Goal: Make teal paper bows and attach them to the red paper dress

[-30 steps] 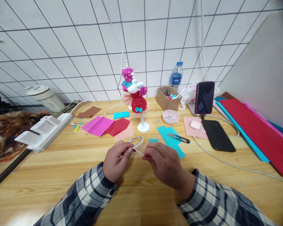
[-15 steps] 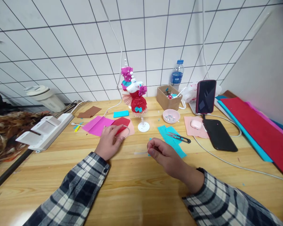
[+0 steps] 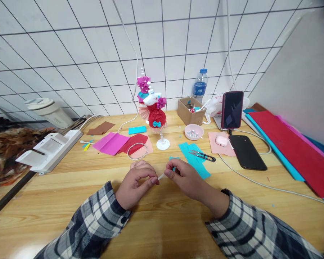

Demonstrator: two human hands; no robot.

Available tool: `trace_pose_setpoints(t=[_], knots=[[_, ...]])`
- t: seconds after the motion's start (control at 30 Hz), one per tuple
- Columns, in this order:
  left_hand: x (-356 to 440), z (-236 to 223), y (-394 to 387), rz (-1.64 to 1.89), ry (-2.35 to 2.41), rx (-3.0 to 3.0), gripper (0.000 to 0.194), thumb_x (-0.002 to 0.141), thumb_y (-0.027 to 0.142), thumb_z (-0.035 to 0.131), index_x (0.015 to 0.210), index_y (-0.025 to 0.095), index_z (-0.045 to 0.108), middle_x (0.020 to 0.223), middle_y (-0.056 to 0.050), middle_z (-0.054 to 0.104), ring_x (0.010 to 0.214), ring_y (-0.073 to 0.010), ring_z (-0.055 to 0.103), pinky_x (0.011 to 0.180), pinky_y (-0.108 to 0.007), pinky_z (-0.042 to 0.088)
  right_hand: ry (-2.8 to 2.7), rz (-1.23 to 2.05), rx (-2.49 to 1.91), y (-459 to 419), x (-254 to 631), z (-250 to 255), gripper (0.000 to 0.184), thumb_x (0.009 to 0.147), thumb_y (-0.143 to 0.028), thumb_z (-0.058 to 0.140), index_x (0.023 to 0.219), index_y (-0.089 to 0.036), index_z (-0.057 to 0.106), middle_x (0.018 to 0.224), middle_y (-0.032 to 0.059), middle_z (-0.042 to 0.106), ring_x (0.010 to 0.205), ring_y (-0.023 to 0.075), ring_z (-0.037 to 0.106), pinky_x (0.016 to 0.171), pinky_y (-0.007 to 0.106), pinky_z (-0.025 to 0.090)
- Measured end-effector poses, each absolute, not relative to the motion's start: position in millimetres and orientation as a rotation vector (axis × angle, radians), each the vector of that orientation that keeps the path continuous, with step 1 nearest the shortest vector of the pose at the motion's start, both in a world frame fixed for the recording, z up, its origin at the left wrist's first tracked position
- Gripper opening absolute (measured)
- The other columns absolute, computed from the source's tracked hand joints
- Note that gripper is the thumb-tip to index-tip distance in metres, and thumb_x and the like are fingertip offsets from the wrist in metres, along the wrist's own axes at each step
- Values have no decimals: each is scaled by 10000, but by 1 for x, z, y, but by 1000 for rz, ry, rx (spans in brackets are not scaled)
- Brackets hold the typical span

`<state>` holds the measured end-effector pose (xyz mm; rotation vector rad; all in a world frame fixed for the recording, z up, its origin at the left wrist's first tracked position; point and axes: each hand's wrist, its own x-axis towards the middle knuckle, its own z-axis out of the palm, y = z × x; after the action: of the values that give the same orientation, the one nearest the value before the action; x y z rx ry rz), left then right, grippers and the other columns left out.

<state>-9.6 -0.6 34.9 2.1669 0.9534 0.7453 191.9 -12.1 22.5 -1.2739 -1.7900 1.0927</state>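
Observation:
Between my two hands a short, narrow, whitish strip stretches above the wooden table. My left hand pinches its left end between thumb and fingers, and my right hand pinches the right end. Just beyond my left hand lies a thin silvery ring, partly over red paper. Past my hands stands a small dress form in a red crepe-paper dress with a blue bow and a magenta flower. Turquoise paper pieces lie beside my right hand, with black thread snips on top.
A pink dish of small shiny beads sits before a cardboard box. At right are a propped phone, a black phone and stacked coloured paper. Magenta paper and a white power strip lie left.
My left hand has let go of the ring, which now lies flat, and has come right and nearer to pinch the strip's other end. My right hand stays almost in place.

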Motion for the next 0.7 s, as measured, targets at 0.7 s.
trace_pose_setpoints(t=[0.7], knots=[[-9,15,1,697,1004,2519,203,901,253,509,814,191,681,728,-46,633,726,-181,542,676,-320,402,-2088,629,-1158,-8,190,5,45,820,-247,667,855,-231,690,778,-8,695,814,178,569,784,337,368]])
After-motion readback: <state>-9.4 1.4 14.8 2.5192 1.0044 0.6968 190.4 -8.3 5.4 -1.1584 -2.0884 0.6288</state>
